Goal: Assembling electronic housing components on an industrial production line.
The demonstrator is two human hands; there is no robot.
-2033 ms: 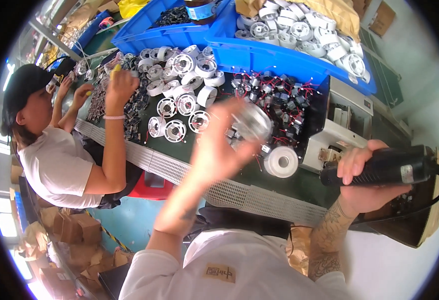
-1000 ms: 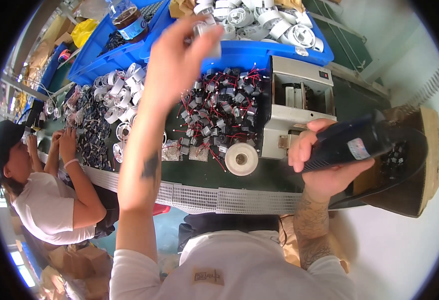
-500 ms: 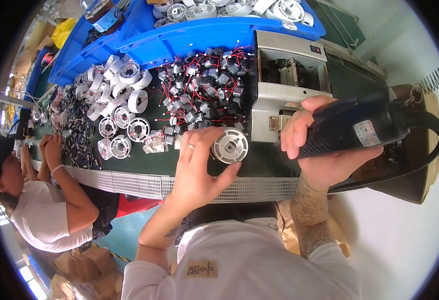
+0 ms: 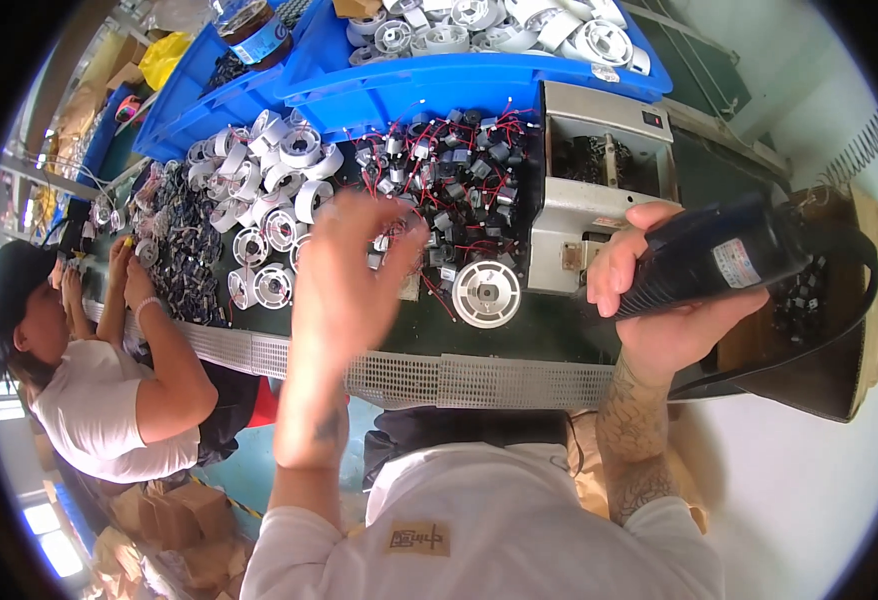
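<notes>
We take the round white plastic wheel with a ribbed face (image 4: 486, 293) as our landmark; it lies flat on the dark green table (image 4: 559, 335), free of both hands. Our left hand (image 4: 354, 270) hangs just left of the wheel, blurred by motion, with the fingers (image 4: 399, 232) spread loosely above the table; we cannot tell whether they hold anything. Our right hand (image 4: 649, 300) is to the right of the wheel, clenched around a black cylindrical electric power tool with a trailing black cable (image 4: 719, 255). Just behind the wheel lies a heap of small dark motors with red wires (image 4: 454, 175), and right of that stands a grey metal box-shaped machine (image 4: 599, 190). Behind and left of the wheel sit more white wheels (image 4: 269, 200). Farther behind the wheel stands a blue plastic bin (image 4: 479, 85) of white parts. Far left of the wheel, a co-worker in a white shirt (image 4: 109, 410) bends over the table.
</notes>
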